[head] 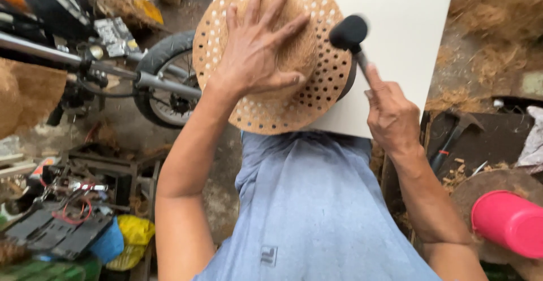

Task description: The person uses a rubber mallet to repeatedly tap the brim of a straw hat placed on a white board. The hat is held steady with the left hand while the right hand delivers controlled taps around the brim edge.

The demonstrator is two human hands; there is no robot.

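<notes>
Head view | left hand (pixel 257 60) splayed flat on perforated coir disc (pixel 317 97), pinning it to white board (pixel 396 60) | right hand (pixel 390 114) beside it, clenched round black mallet (pixel 349 32), head raised over disc's rim.

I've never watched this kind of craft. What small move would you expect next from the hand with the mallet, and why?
Probably a short tap down onto the perforated fibre disc. The right hand grips the black mallet, whose blurred head hangs just off the disc's edge, while the left hand lies spread flat on the disc's domed middle, pinning it against the white board.
</notes>
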